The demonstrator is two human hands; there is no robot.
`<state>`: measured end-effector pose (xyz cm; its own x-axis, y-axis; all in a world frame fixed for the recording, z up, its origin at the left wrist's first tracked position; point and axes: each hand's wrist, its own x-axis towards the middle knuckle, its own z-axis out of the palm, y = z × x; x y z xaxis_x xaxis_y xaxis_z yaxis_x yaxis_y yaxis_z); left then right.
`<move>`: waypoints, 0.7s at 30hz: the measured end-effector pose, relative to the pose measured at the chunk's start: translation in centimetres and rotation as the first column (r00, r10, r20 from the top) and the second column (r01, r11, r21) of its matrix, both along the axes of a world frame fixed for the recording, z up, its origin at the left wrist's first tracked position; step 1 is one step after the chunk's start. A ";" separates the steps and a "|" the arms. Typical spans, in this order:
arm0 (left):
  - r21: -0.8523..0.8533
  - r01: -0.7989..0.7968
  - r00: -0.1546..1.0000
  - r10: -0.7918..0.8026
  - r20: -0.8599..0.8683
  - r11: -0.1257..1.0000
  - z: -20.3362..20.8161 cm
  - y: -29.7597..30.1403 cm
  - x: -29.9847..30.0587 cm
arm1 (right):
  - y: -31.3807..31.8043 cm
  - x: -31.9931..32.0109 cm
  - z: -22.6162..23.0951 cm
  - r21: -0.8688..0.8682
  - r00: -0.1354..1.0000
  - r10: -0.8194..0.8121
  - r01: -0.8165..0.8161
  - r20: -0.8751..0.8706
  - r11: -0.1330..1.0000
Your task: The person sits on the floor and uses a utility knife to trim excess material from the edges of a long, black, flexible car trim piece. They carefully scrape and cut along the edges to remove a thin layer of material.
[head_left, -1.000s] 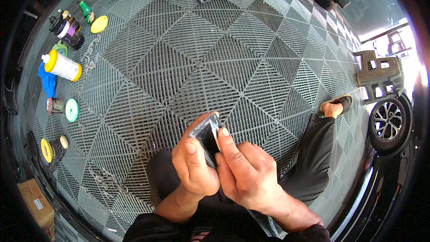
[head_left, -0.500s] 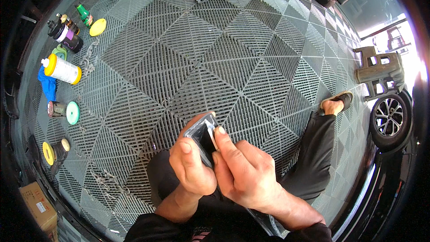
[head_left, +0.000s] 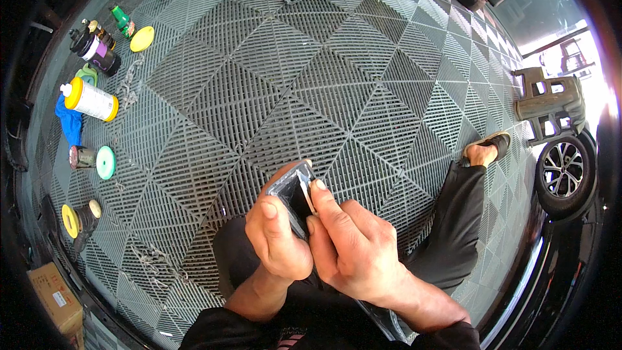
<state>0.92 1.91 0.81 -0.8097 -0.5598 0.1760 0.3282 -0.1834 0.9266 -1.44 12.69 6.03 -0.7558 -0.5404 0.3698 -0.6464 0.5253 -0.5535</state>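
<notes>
A long black piece that looks like plastic trim (head_left: 296,203), with a hollow end and raised rims, slants up from my lap between both hands. My left hand (head_left: 277,244) is wrapped round it from the left, its thumb standing up beside the near rim and its fingertips behind the far end. Along the right inner rim runs a thin whitish strip (head_left: 306,192). My right hand (head_left: 357,241) is closed at that rim, with index finger and thumb against the edge by the strip. Its other fingers are curled. The lower part of the black piece shows again below my right forearm.
Bottles stand at the left: a yellow and white one (head_left: 91,99), a black one (head_left: 97,53), a green one (head_left: 122,22). A polisher with a green pad (head_left: 105,163) lies nearer. At the right are a step stool (head_left: 549,102) and a car wheel (head_left: 565,175).
Hardly anything differs. My right index fingertip and the upper end of the black piece have shifted very slightly; both hands keep their hold.
</notes>
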 end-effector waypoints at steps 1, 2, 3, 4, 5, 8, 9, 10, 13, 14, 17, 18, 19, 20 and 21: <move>0.002 0.001 1.000 -0.001 -0.027 1.000 0.0 0.0 -0.1 | 0.0 0.0 0.0 0.006 1.000 0.007 -0.007 0.001 1.000; 0.001 -0.008 1.000 0.008 -0.005 1.000 0.0 0.0 0.0 | 0.0 0.1 0.1 0.012 1.000 0.015 -0.015 0.002 1.000; -0.001 -0.017 1.000 0.017 0.018 1.000 0.2 0.0 0.1 | 0.0 0.1 0.2 0.018 1.000 0.022 -0.022 0.003 1.000; -0.003 -0.026 0.999 0.026 0.040 1.000 0.3 0.0 0.2 | 0.0 0.1 0.3 0.036 0.999 0.038 -0.039 0.003 0.999; 0.006 -0.017 0.999 0.017 0.041 1.000 0.2 0.0 0.3 | 0.2 0.0 0.6 0.054 0.998 0.055 -0.055 0.002 0.997; 0.027 0.003 0.999 -0.004 0.038 1.000 0.2 0.0 0.3 | 0.4 -0.1 0.5 0.043 0.997 0.078 -0.078 0.004 0.996; 0.027 0.006 0.999 -0.007 0.033 1.000 0.2 0.0 0.2 | 0.4 -0.1 0.4 0.029 0.997 0.080 -0.081 0.005 0.996; 0.026 0.008 1.000 -0.009 0.030 1.000 0.2 0.0 0.2 | 0.4 -0.1 0.4 0.018 0.998 0.064 -0.064 0.006 0.998; -0.042 -0.017 0.999 0.015 -0.033 0.999 -0.1 -0.1 -0.1 | 0.0 0.1 0.3 -0.003 1.000 0.021 -0.021 0.010 1.000; -0.040 -0.024 0.999 0.023 -0.022 0.999 -0.1 -0.1 0.0 | -0.1 0.1 0.3 -0.001 1.000 0.013 -0.013 0.011 1.000; -0.013 -0.022 1.000 0.022 0.012 1.000 -0.1 0.0 0.1 | 0.1 0.0 0.4 0.015 0.999 0.041 -0.041 0.005 0.999; 0.010 -0.010 1.000 0.010 0.024 1.000 0.1 0.0 0.2 | 0.2 -0.1 0.4 0.022 0.998 0.060 -0.060 0.001 0.998; 0.031 -0.002 0.999 0.001 0.034 1.000 0.3 0.0 0.2 | 0.3 -0.2 0.5 0.021 0.998 0.070 -0.070 0.005 0.997; 0.022 -0.008 1.000 0.008 0.019 1.000 0.3 0.0 0.2 | 0.3 -0.2 0.5 0.020 0.997 0.080 -0.081 0.008 0.997; 0.014 -0.014 1.000 0.014 0.004 1.000 0.1 0.0 0.1 | 0.3 -0.2 0.5 0.019 0.996 0.091 -0.091 0.011 0.996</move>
<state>1.07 1.88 0.92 -0.8024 -0.5736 0.1647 0.3272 -0.1922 0.9252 -1.66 13.00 6.54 -0.7071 -0.6139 0.3508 -0.6861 0.4755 -0.5506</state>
